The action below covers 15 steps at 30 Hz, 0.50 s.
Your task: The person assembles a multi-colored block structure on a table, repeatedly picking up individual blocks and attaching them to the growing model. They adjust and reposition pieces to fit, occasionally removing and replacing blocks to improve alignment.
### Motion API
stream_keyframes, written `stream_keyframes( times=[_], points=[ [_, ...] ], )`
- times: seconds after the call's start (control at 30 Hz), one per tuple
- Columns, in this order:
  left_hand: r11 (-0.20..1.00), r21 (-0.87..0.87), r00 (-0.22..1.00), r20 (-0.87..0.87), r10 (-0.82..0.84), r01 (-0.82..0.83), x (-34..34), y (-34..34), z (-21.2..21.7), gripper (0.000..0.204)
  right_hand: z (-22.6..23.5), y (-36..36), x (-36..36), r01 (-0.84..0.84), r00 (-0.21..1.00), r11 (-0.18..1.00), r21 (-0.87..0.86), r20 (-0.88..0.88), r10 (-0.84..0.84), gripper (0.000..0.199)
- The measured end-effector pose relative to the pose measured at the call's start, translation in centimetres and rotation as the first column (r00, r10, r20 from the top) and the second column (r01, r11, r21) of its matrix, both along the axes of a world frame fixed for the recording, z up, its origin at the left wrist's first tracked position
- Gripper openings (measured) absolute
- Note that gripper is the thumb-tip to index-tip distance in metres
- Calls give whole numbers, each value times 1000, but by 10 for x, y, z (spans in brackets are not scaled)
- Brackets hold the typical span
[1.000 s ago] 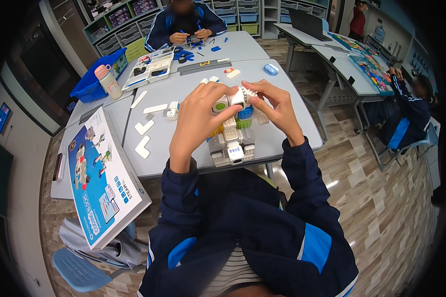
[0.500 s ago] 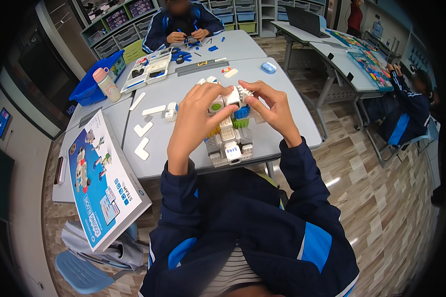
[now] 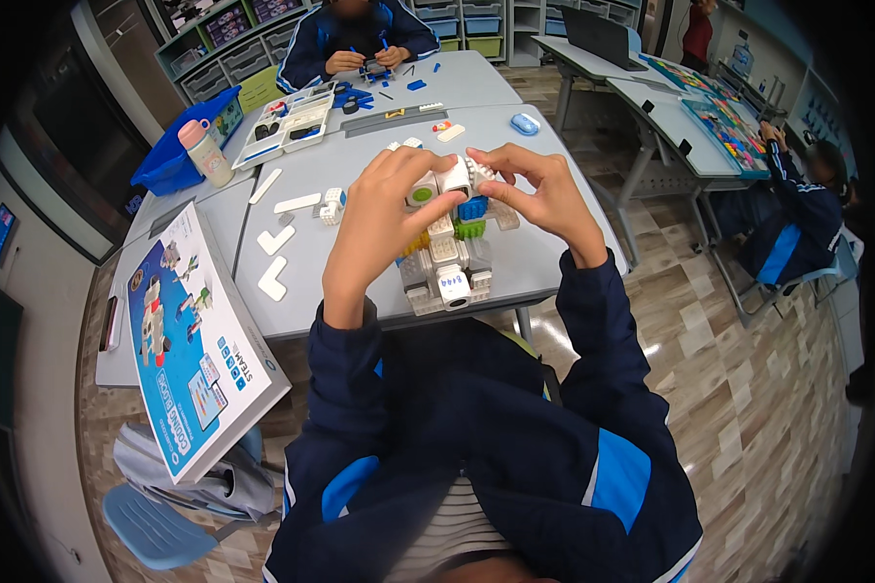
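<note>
In front of me on the table stands a model of plastic building blocks [image 3: 445,251], with white, grey, blue, green and yellow parts. My left hand [image 3: 371,222] is closed on a white block [image 3: 452,179] at its top, thumb on the near side and fingers over the far side. Beside the thumb a block with a green disc [image 3: 422,194] shows. My right hand [image 3: 550,200] pinches a small studded white block [image 3: 478,173] against the right side of that white block. Whether the two are joined cannot be seen. My left hand hides part of the model.
Flat white pieces [image 3: 274,279] lie to the left, near a large printed box [image 3: 199,340] overhanging the table edge. Farther off are a bottle [image 3: 207,155], a blue bin [image 3: 187,146] and a parts tray [image 3: 282,128]. Across the table, another person's hands [image 3: 367,60] hold blue parts.
The view has shifted slightly, so the table appears a little higher. Both hands keep their places at the model's top, with only small finger movement.
</note>
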State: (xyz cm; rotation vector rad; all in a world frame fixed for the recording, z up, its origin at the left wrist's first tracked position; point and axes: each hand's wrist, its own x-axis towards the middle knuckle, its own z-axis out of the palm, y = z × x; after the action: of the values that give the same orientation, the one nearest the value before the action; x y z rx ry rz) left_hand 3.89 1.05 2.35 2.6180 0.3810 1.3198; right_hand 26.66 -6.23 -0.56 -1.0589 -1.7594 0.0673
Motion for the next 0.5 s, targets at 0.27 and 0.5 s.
stream_keyframes(
  times=[0.27,0.5],
  points=[
    [1000,10,1000,-20,1,-1,-2,-3,4,34,9,-5,-1,-27,999,999,-18,18,27,40],
    [997,29,995,-72,74,-72,-4,-9,3,40,4,-15,-3,-29,999,995,-97,-38,26,45]
  ],
)
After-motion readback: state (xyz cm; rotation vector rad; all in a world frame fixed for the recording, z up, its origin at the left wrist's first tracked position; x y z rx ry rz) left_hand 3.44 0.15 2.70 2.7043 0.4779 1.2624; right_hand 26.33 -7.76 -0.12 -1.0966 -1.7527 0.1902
